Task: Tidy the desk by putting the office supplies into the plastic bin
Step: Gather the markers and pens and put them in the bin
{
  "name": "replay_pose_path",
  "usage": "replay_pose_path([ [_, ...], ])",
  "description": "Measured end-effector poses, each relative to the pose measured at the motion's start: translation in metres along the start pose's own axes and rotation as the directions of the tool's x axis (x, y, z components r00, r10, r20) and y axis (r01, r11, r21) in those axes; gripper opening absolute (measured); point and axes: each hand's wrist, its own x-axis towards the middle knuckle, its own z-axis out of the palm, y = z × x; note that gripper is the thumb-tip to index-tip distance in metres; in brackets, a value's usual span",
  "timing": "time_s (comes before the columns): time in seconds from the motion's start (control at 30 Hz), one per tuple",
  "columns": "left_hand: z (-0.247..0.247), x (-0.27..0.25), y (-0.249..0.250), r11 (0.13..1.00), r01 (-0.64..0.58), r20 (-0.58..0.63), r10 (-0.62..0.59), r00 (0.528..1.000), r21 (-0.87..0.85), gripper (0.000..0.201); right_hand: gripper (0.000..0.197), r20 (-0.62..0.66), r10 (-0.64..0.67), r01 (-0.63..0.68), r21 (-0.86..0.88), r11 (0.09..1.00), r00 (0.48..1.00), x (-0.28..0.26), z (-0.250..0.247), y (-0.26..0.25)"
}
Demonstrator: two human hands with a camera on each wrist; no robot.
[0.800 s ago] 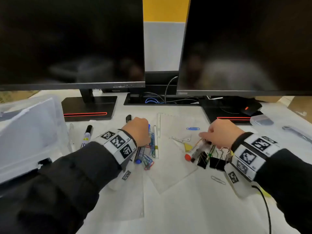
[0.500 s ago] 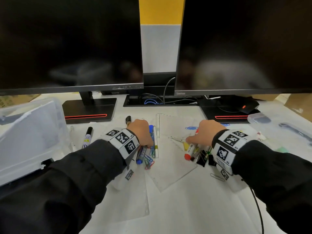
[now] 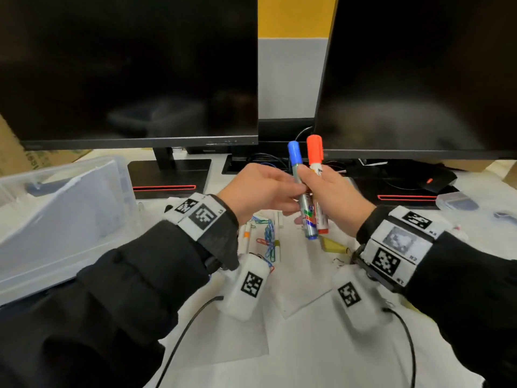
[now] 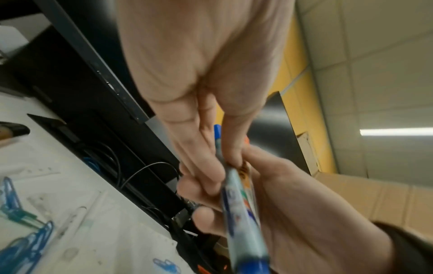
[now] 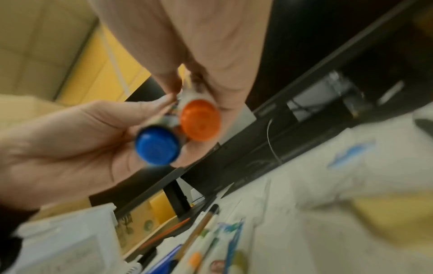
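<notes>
Above the desk's middle my two hands meet, holding two markers upright side by side. My left hand (image 3: 291, 197) grips the blue-capped marker (image 3: 303, 208) by its barrel. My right hand (image 3: 316, 186) grips the red-capped marker (image 3: 314, 152) just to its right. In the right wrist view both ends face the camera, blue cap (image 5: 158, 146) and orange-red cap (image 5: 200, 120). In the left wrist view, fingers of both hands wrap the blue marker (image 4: 243, 213). The clear plastic bin (image 3: 64, 219) stands at the left. Under the hands, coloured paper clips (image 3: 267, 236) and pens (image 3: 246, 238) lie on the desk.
Two dark monitors (image 3: 126, 65) stand close behind the hands, their stands (image 3: 170, 175) on the desk. A small clear case (image 3: 456, 201) and a black mouse (image 3: 436, 180) lie at the right. A yellow sticky pad (image 3: 333, 245) lies under my right wrist. Loose white paper sheets (image 3: 302, 289) cover the near desk.
Both hands were down among the supplies on the desk. Each has lifted a marker and the hands have come together in the middle, markers upright.
</notes>
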Motion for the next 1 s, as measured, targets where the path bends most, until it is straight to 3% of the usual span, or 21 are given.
replay_pose_path([
  [0.07, -0.001, -0.001, -0.003, 0.997, -0.004, -0.056, 0.009, 0.998, 0.083, 0.016, 0.032, 0.061, 0.025, -0.031, 0.111, 0.993, 0.998, 0.003, 0.004, 0.003],
  [0.13, -0.007, 0.004, -0.011, 0.968, 0.034, -0.149, 0.003, 0.989, 0.248, 0.013, 0.034, 0.032, 0.079, -0.082, 0.105, 0.991, 0.996, 0.007, 0.004, 0.009],
  [0.17, -0.013, 0.008, -0.017, 0.916, 0.066, -0.204, 0.018, 0.979, 0.397, 0.014, 0.034, -0.005, 0.112, -0.112, 0.072, 0.991, 0.994, 0.008, 0.003, 0.012],
  [0.27, -0.030, 0.017, -0.040, 0.609, 0.206, -0.288, 0.038, 0.957, 0.766, 0.021, 0.029, -0.063, 0.114, -0.119, -0.082, 0.990, 0.991, 0.011, 0.004, 0.022],
  [0.37, -0.039, 0.020, -0.053, 0.386, 0.225, -0.230, -0.035, 0.973, 0.894, 0.029, 0.022, -0.099, 0.008, -0.039, -0.317, 0.948, 0.995, 0.011, 0.008, 0.030],
  [0.47, -0.044, 0.021, -0.058, 0.301, 0.207, -0.190, -0.083, 0.978, 0.931, 0.032, 0.019, -0.085, -0.045, 0.000, -0.468, 0.884, 0.995, 0.012, 0.012, 0.033],
  [0.6, -0.044, 0.023, -0.061, 0.318, 0.251, -0.226, -0.116, 0.967, 0.914, 0.032, 0.028, -0.099, -0.121, 0.053, -0.520, 0.852, 0.988, 0.014, 0.016, 0.031],
  [0.73, -0.035, 0.020, -0.060, 0.332, 0.300, -0.259, -0.162, 0.952, 0.894, 0.055, 0.034, -0.085, -0.092, 0.035, -0.515, 0.856, 0.992, 0.014, 0.021, 0.029],
  [0.83, -0.028, 0.019, -0.059, 0.326, 0.302, -0.242, -0.211, 0.947, 0.896, 0.045, 0.036, -0.085, -0.101, 0.045, -0.503, 0.863, 0.991, 0.014, 0.021, 0.027],
  [0.9, -0.028, 0.017, -0.054, 0.409, 0.332, -0.286, -0.171, 0.943, 0.850, 0.035, 0.036, -0.072, -0.076, 0.037, -0.438, 0.898, 0.995, 0.011, 0.020, 0.025],
  [1.0, -0.025, 0.011, -0.037, 0.634, 0.301, -0.352, -0.049, 0.935, 0.712, 0.018, 0.037, -0.051, -0.046, 0.026, -0.338, 0.941, 0.998, 0.008, 0.017, 0.024],
])
